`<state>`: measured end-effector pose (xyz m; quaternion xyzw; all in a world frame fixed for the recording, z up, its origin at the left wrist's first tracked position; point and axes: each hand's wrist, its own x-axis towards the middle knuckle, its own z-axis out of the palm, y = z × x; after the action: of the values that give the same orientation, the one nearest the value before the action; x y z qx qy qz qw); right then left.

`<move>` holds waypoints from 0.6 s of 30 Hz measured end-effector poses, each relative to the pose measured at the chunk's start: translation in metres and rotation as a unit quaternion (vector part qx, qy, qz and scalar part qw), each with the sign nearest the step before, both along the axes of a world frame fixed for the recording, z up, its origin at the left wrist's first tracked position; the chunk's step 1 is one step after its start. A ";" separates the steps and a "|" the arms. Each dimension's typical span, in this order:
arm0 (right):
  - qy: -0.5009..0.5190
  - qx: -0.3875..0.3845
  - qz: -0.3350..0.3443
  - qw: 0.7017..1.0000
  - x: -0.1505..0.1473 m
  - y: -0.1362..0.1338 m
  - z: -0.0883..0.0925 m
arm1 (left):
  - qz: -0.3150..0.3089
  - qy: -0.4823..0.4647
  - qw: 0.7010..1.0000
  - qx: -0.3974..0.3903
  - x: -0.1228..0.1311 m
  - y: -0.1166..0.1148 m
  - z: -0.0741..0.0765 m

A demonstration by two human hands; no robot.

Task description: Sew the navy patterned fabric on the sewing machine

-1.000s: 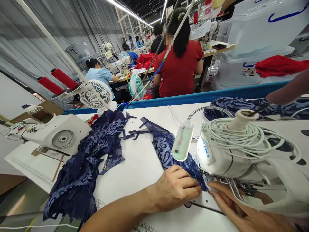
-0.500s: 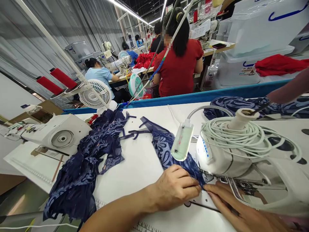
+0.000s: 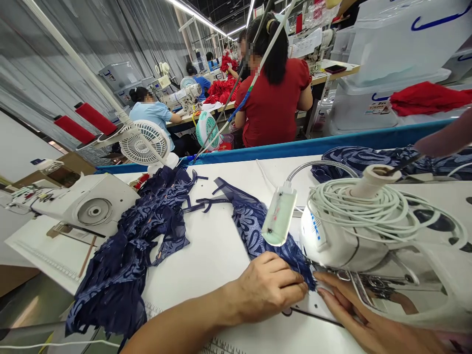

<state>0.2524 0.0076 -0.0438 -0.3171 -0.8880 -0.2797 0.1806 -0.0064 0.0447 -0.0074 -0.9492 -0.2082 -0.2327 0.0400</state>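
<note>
White tabletop [image 3: 206, 255], navy lace [image 3: 248, 227], lower end between hands [image 3: 273, 287] [image 3: 356, 307]

Two bare hands and a long bare forearm.
The left hand [image 3: 271, 285], near 5 o'clock in the head view, has a broad back, rounded knuckles and fine creases across the finger joints. Its wrist is slim, and the left forearm [image 3: 184, 319], bare and smooth in outline, widens toward 7 o'clock, where the frame cuts it off. The right hand [image 3: 361, 314], at 4 o'clock, shows slender fingers and a long thumb. Farther out at 4 o'clock sits a blurred, dull pinkish patch [image 3: 457, 340], perhaps clothing; I cannot tell.
</note>
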 end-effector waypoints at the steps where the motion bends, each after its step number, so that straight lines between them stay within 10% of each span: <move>1: -0.043 0.016 -0.003 0.999 0.002 -0.001 -0.004 | 0.000 -0.005 1.000 0.001 0.000 0.000 0.000; 10: -0.061 0.020 -0.013 0.998 0.006 -0.003 -0.030 | 0.006 -0.013 1.000 0.011 0.002 -0.001 0.003; 18: -0.094 0.013 0.004 0.995 0.001 -0.002 0.004 | 0.004 -0.016 1.000 0.016 0.002 -0.001 0.002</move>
<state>0.2531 0.0051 -0.0400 -0.2835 -0.8985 -0.3193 0.1019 -0.0048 0.0442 -0.0050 -0.9439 -0.2086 -0.2507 0.0530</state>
